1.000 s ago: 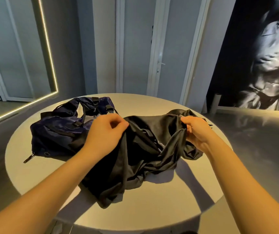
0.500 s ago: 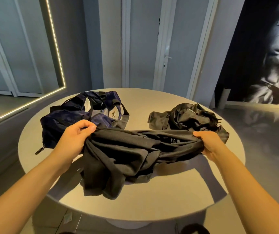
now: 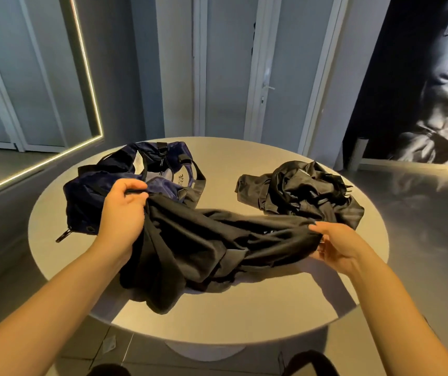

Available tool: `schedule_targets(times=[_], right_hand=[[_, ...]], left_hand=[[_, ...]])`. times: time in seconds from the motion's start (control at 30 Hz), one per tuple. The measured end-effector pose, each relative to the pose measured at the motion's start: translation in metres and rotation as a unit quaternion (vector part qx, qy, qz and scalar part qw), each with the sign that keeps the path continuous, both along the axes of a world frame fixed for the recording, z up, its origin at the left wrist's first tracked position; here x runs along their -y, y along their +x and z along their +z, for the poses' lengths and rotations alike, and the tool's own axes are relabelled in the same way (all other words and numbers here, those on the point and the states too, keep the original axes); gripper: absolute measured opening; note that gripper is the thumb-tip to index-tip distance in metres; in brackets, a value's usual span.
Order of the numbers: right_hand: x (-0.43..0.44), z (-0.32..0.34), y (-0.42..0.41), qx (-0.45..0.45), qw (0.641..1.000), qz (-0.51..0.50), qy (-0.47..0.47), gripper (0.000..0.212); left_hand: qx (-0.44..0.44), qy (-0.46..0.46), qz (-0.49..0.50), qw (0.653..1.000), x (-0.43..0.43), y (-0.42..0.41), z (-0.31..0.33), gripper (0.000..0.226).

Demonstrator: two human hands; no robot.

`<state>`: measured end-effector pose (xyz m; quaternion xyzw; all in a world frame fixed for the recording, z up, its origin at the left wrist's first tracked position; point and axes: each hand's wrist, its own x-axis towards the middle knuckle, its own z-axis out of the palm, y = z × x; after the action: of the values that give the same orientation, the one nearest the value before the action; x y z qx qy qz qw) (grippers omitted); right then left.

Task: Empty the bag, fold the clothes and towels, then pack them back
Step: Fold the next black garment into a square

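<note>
A black garment (image 3: pixel 212 240) is stretched between two hands above the round table (image 3: pixel 244 316), and the task is judged to be at an early stage. The navy bag (image 3: pixel 114 185) is seen slumped and unzipped at ten o'clock on the tabletop, apparently emptied, though its inside cannot be fully checked. A second dark, shinier bundle (image 3: pixel 298 191) is left crumpled at two o'clock, clearly unfolded. Nothing folded is to be seen anywhere, and nothing has been packed back, so folding and repacking are both judged to remain.

The garment's left end is bunched and clenched in the left hand (image 3: pixel 122 210), just in front of the bag at nine o'clock of the cloth. Its right end is pinched by the right hand (image 3: pixel 336 245), fingers closed over a twisted edge at three o'clock, just beside the shiny bundle. The middle is twisted and sags between the hands, with a loose tail draped toward six o'clock onto the table. A flat spread is judged to be needed first.
</note>
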<state>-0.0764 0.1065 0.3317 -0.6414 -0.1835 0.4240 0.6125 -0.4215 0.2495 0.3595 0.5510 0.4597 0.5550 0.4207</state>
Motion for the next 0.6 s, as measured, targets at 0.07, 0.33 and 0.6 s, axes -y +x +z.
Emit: schedule_targets(times=[0.07,0.33,0.6], right_hand=[[-0.008,0.025,-0.001,0.005,0.999,-0.036,0.037,0.012],[-0.02,0.145,-0.013,0.069,0.973,-0.026,0.217,0.018],[-0.02,0.11,-0.004,0.132,0.983,-0.047,0.118,0.032]], left_hand=[[-0.015,0.048,0.0,0.999,0.002,0.006,0.022,0.021],[-0.029,0.378,0.083,0.922,0.005,0.006,0.139,0.021],[-0.234,0.435,0.081,0.866,-0.029,-0.002,0.076,0.031]])
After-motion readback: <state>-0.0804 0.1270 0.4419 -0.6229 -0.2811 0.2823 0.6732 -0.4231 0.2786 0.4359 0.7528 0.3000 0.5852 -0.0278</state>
